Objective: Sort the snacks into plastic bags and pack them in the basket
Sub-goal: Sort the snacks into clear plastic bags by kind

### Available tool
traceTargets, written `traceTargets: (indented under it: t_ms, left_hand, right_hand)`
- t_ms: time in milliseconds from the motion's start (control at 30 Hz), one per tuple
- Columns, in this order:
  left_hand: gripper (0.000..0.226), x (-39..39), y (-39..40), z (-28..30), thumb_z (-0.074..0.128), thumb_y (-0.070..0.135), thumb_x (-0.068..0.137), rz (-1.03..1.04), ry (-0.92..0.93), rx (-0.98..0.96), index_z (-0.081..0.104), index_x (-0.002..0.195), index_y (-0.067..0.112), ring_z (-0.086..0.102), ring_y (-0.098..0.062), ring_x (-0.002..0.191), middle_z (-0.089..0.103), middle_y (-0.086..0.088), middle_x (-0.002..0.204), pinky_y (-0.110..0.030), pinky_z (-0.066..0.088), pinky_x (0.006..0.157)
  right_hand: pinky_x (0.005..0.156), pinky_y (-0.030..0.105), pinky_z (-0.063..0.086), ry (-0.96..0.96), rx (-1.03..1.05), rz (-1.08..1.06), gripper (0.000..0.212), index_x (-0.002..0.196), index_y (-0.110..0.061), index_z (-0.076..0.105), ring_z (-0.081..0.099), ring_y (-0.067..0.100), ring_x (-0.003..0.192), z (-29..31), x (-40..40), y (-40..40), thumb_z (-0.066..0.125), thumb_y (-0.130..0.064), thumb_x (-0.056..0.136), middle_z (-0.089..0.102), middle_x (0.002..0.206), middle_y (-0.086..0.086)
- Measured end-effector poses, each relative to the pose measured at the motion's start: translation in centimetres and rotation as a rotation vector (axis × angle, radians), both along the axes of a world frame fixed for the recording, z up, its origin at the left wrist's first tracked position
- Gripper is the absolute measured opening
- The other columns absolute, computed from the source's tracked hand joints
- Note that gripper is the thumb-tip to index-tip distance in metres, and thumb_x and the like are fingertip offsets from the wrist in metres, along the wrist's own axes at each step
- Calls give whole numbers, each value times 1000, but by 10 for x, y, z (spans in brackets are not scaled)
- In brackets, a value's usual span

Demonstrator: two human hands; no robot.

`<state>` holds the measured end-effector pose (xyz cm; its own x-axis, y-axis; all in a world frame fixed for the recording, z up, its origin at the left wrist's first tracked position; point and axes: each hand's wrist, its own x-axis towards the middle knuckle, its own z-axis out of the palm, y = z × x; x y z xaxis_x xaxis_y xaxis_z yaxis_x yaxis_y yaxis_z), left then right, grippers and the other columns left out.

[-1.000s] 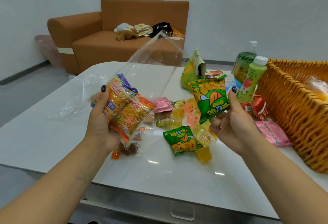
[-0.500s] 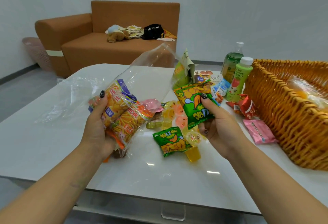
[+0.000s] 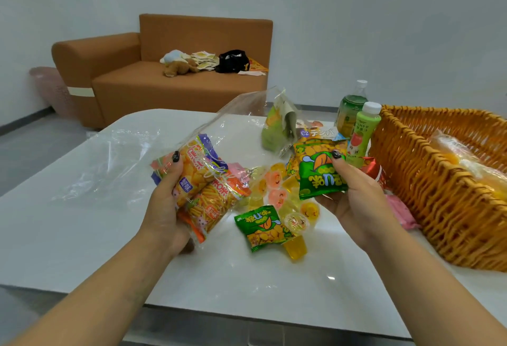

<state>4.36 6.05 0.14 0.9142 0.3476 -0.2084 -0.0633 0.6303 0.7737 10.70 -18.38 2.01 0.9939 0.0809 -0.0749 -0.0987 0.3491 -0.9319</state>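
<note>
Left hand point(image 3: 167, 203) grips clear plastic bag point(image 3: 208, 170) holding orange snack packs. Right hand point(image 3: 354, 194) pinches green snack pack point(image 3: 319, 172) just beside bag mouth. Jelly cups point(image 3: 274, 189) between hands on table point(image 3: 82, 236); basket point(image 3: 439, 194) right of right hand.

right hand point(image 3: 354, 197) — green snack packet point(image 3: 319, 174) drawn back from bag mouth | apparently turned upside down

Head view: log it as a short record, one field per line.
left hand: left hand grips clear plastic bag with orange snack packets inside
right hand: right hand holds green snack packet
table: white table bears second green packet and jelly cups
basket: wicker basket, at the right
</note>
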Motion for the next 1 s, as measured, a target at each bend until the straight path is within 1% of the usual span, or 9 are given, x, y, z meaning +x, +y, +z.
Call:
traceTargets:
  t_ms: [100, 200, 367, 533, 600, 700, 833, 933, 1000]
  left_hand:
    - [40, -4, -2, 2, 58, 45, 87, -28, 18, 6, 69, 113, 16, 73, -28, 94, 74, -10, 106, -43, 56, 81]
    - [34, -9, -5, 1, 59, 42, 88, -74, 30, 29, 71, 104, 15, 75, -26, 82, 76, -10, 97, -40, 61, 68]
    - [56, -19, -3, 0, 67, 42, 71, -127, 42, 153, 67, 119, 14, 70, -35, 97, 73, -15, 106, -55, 52, 91]
    - [52, -28, 3, -4, 77, 32, 72, -209, 31, 295, 64, 120, 14, 71, -35, 95, 73, -15, 107, -56, 52, 92]
    - [57, -30, 4, -7, 71, 36, 69, -229, 31, 349, 62, 121, 14, 71, -35, 96, 73, -14, 107, -56, 52, 93]
    - [57, -32, 4, -10, 70, 37, 67, -231, 32, 396, 62, 120, 17, 72, -32, 94, 74, -12, 105, -52, 54, 90]
    - [60, -32, 6, -12, 72, 39, 65, -233, 18, 414, 61, 120, 18, 73, -29, 91, 74, -10, 104, -45, 57, 81]
    - [82, -31, 8, -12, 84, 45, 49, -235, 11, 415, 60, 122, 18, 72, -30, 93, 74, -11, 106, -45, 57, 81]
    - [80, -31, 8, -13, 82, 44, 51, -247, 4, 422, 59, 122, 18, 73, -29, 92, 74, -9, 105, -43, 57, 79]
  right_hand:
    - [74, 38, 57, 17, -20, -42, 21, 106, -10, 67, 71, 20, 77, 0, -5, -10, 55, -24, 95, 74, 93, 10]
    - [73, 38, 55, 27, -39, -105, 19, 103, -11, 68, 71, 18, 74, 1, -11, -17, 56, -23, 94, 75, 89, 8]
    - [73, 37, 54, 92, -10, -171, 14, 99, -16, 66, 70, 16, 74, 0, -21, -29, 55, -23, 96, 75, 83, 3]
    - [62, 30, 55, 127, 22, -198, 11, 100, -14, 65, 71, 13, 69, 7, -21, -38, 56, -17, 95, 75, 82, 2]
    - [53, 23, 56, 124, 101, -164, 12, 100, -10, 64, 71, 9, 64, 12, -20, -39, 54, -15, 96, 75, 77, 2]
    - [54, 22, 56, 95, 151, -54, 16, 106, -6, 63, 72, 12, 71, 18, -20, -38, 52, -7, 94, 75, 88, 8]
    - [66, 35, 61, 120, -20, 163, 33, 120, -4, 58, 71, 27, 87, 21, -24, -30, 53, -1, 87, 71, 106, 19]
    - [69, 35, 59, 161, -131, 320, 30, 114, 1, 61, 71, 28, 81, 22, -30, -20, 53, -1, 85, 71, 103, 22]
    - [64, 34, 61, 188, -173, 366, 26, 110, 0, 60, 73, 29, 78, 22, -33, -16, 54, 2, 84, 72, 98, 21]
